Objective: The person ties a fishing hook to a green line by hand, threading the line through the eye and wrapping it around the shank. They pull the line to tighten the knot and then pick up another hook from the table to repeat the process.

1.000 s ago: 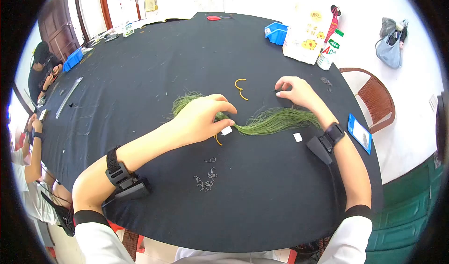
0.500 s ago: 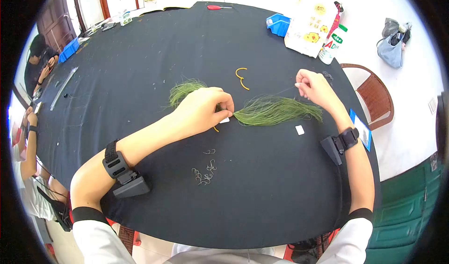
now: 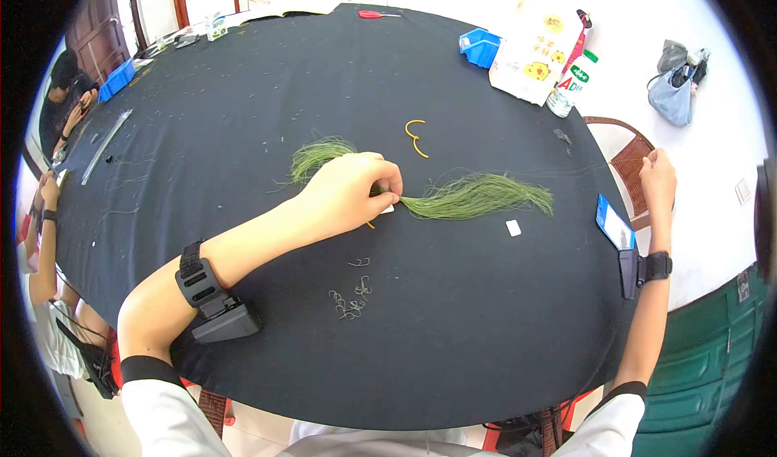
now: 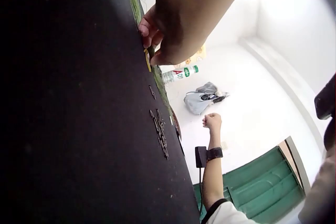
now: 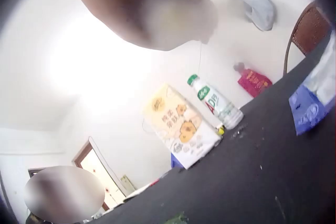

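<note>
The left hand (image 3: 350, 188) pinches a bundle of thin green strands (image 3: 477, 196) at its narrow middle; the strands fan out on both sides of it. Raised past the table's right edge, the right hand (image 3: 660, 178) has its fingertips together on a fine thread that runs back toward the bundle. A curved yellow piece (image 3: 417, 139) lies behind the bundle, and part of another yellow piece (image 4: 148, 60) shows under the left hand in the left wrist view. Small metal hooks (image 3: 350, 304) lie in front of the left hand.
A white bottle (image 3: 573, 85), a printed packet (image 3: 536, 60) and a blue bin (image 3: 481, 48) stand at the back right. A blue packet (image 3: 615, 222) lies by the right edge, a red-handled tool (image 3: 371, 14) at the far edge. Other people sit at the left.
The right hand has moved from beside the strands out to the right, past the table edge, drawing a thin thread. The left hand has stayed at the bundle, its fingertips closer together.
</note>
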Demonstrator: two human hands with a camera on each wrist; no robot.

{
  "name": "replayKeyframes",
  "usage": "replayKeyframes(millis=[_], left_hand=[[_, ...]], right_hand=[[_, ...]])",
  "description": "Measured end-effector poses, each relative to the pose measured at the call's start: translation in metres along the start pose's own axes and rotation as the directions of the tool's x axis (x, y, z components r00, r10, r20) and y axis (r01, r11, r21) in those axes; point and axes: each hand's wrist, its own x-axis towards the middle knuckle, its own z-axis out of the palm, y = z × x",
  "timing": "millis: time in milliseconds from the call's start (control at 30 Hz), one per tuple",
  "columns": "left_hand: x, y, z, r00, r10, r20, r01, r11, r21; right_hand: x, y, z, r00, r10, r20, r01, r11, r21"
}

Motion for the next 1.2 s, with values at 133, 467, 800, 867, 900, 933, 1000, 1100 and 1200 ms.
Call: replayKeyframes(millis=[133, 467, 800, 867, 900, 933, 1000, 1100, 1200], left_hand=[[0.001, 0.015, -0.006, 0.98, 0.113, -0.162, -0.106, 0.993, 0.051], [-0.043, 0.105, -0.023, 0.904, -0.137, 0.405, 0.424, 0.408, -0.809], [-0.072, 0.098, -0.014, 0.869, -0.283, 0.406, 0.493, 0.422, -0.761], [-0.074, 0.097, -0.015, 0.858, -0.295, 0.42, 0.51, 0.403, -0.76], [-0.075, 0.097, -0.015, 0.853, -0.302, 0.425, 0.517, 0.394, -0.759], [-0.076, 0.097, -0.015, 0.853, -0.315, 0.416, 0.515, 0.384, -0.766], [-0.078, 0.097, -0.013, 0.853, -0.339, 0.396, 0.507, 0.366, -0.78], [-0.08, 0.097, -0.01, 0.866, -0.324, 0.38, 0.469, 0.265, -0.842], [-0.082, 0.096, -0.007, 0.884, -0.31, 0.35, 0.412, 0.161, -0.897]], right_hand=[[-0.018, -0.074, -0.075, 0.873, -0.193, 0.449, -0.221, 0.663, 0.715], [-0.105, -0.225, -0.158, 0.481, -0.846, 0.231, -0.047, 0.238, 0.97], [-0.126, -0.234, -0.135, 0.466, -0.863, 0.196, -0.172, 0.129, 0.977], [-0.125, -0.232, -0.137, 0.465, -0.852, 0.242, -0.213, 0.158, 0.964], [-0.124, -0.23, -0.137, 0.479, -0.836, 0.267, -0.233, 0.172, 0.957], [-0.122, -0.228, -0.135, 0.494, -0.819, 0.291, -0.252, 0.186, 0.95], [-0.119, -0.221, -0.126, 0.549, -0.77, 0.326, -0.308, 0.177, 0.935], [-0.127, -0.217, -0.111, 0.484, -0.735, 0.474, -0.652, 0.059, 0.756], [-0.144, -0.227, -0.125, 0.356, -0.844, 0.402, -0.817, -0.072, 0.572]])
